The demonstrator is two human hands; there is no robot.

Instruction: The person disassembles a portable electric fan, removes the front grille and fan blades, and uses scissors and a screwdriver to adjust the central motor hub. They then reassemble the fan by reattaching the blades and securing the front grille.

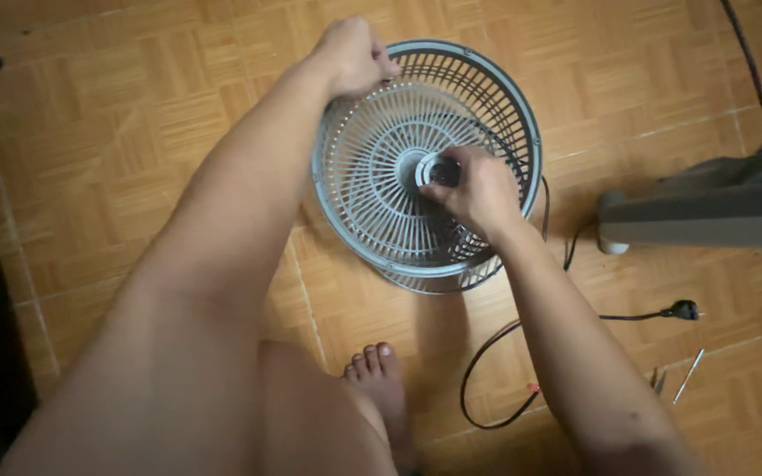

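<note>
The work surface is a parquet floor (134,106) of light-brown wooden tiles, viewed from above.

A round grey plastic fan guard (372,167), with ribs radiating from a central hub, stands tilted on the floor between the two hands. A second wire grille shows behind it along the far and lower edges.

The left hand (352,57) is closed in a fist over the top rim of the guard and steadies it. The right hand (478,189) sits at the hub, its fingers curled around a small dark round cap (444,171) at the centre; the grip reads as a pinch, though the fingertips are partly hidden.

Recommended technique, as a judgement: keep the left hand firm on the rim so the guard cannot rotate, and keep the right hand's force in line with the hub axis so the thin ribs are not bent.

Surroundings:
- Beyond the right hand, on its outer side, a grey plastic fan base (707,207) lies on the floor.
- Near the right forearm, a black power cord (487,370) loops across the floor and ends in a black plug (683,309).
- Just past the plug, slim metal tools (688,376) lie on the floor; their type cannot be determined.
- A bare foot (381,375) rests below the guard.

The cord loop lies close to the right elbow and could snag.
</note>
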